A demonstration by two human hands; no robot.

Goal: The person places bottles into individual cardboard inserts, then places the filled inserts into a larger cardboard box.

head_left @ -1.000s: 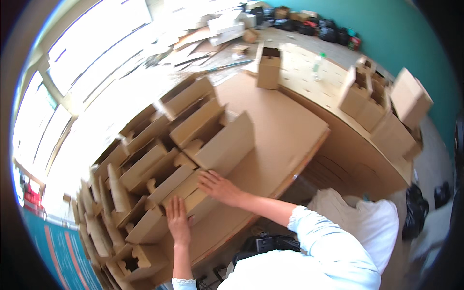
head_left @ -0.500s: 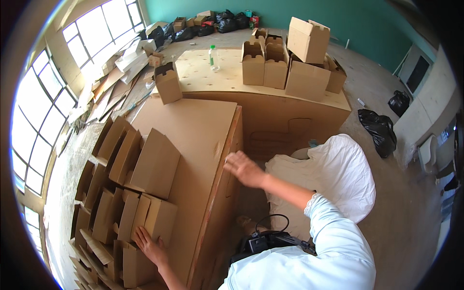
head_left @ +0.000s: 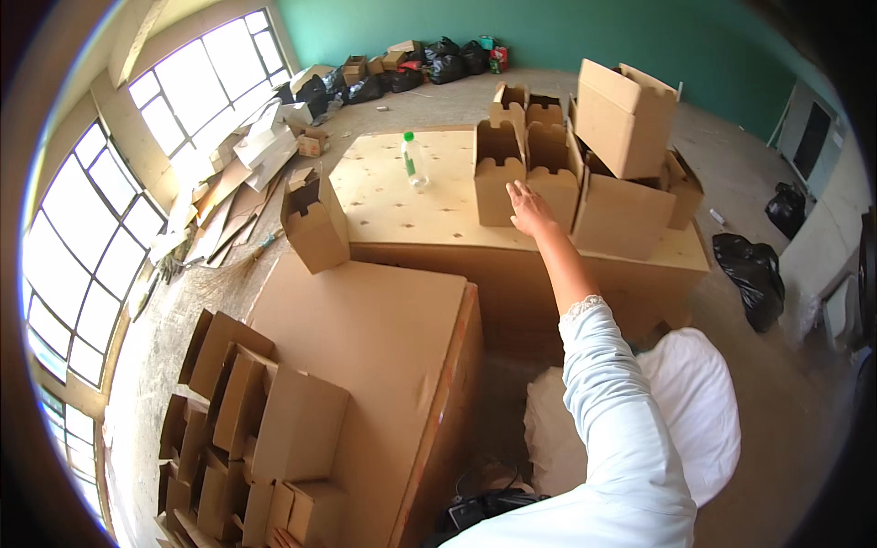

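My right hand is stretched far forward with its fingers extended, holding nothing. It is over the front of two open cardboard boxes with notched rims; whether it touches them I cannot tell. My left hand shows only its fingers at the lower edge, lying against a small cardboard box. Beside that box, a larger carton leans among rows of open cartons. A pale carton sits tilted on top of the boxes to the right of my right hand.
A clear bottle with a green cap stands on the plywood top. One open box is at the corner of the cardboard-covered surface. White cloth drapes at the right. Black bags lie on the floor.
My right hand has moved forward and to the right, from the cardboard surface's edge to the boxes on the plywood. The view has shifted, so my left hand appears lower, mostly out of frame.
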